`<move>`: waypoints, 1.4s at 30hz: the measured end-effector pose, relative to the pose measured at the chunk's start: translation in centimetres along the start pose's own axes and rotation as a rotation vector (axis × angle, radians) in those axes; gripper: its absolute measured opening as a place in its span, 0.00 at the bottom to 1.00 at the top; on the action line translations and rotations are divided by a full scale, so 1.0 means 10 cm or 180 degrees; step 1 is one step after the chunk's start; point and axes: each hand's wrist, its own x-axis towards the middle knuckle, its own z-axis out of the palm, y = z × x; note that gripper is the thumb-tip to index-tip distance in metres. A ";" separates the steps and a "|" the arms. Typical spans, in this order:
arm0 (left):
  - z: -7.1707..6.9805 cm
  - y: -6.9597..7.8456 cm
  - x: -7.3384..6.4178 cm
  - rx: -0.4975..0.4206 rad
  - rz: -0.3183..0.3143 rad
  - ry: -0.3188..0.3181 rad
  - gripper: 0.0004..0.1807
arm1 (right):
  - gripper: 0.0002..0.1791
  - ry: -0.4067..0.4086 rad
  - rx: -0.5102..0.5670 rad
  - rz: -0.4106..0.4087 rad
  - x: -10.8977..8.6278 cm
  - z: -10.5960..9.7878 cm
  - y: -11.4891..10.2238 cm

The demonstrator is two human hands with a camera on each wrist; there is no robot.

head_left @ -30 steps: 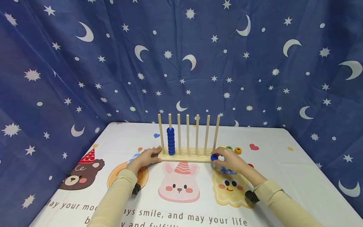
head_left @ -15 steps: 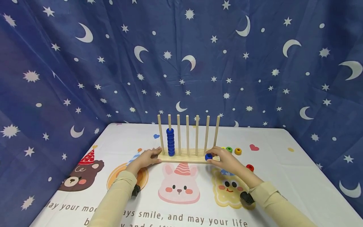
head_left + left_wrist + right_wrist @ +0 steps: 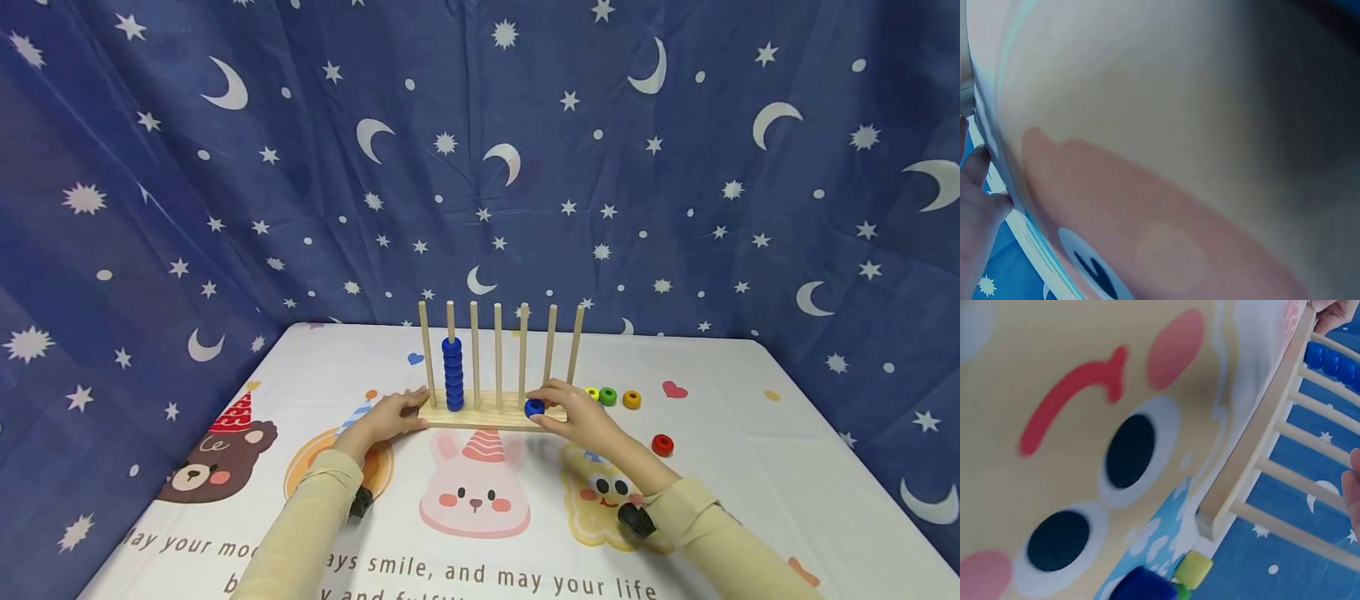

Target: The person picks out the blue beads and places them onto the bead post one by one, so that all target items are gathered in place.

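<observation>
A wooden peg rack (image 3: 480, 417) with several upright pegs stands mid-table. Its second peg from the left carries a stack of blue beads (image 3: 453, 375); the other pegs are bare. My left hand (image 3: 386, 421) holds the rack's left end, thumb at the front and fingers farther back. Between thumb and fingers my right hand (image 3: 585, 417) pinches a blue bead (image 3: 534, 407), just over the base toward its right side. The right wrist view has that hand's fingertips (image 3: 1352, 487) only at the edge, the pinched bead out of sight.
Right of the rack lie a yellow bead (image 3: 592, 392), a green bead (image 3: 607, 396), an orange bead (image 3: 632, 400) and, nearer, a red bead (image 3: 662, 445). Another blue bead (image 3: 1144, 584) shows low in the right wrist view. A starry blue curtain (image 3: 480, 167) hangs behind.
My right hand has moved left along the rack with the blue bead, from its right end inward, uncovering the red bead and the yellow one. My left hand has stayed put.
</observation>
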 end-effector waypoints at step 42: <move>0.01 -0.01 0.02 -0.0066 -0.0063 0.0031 0.34 | 0.20 0.0520 0.0473 -0.0267 0.67 0.06 -0.62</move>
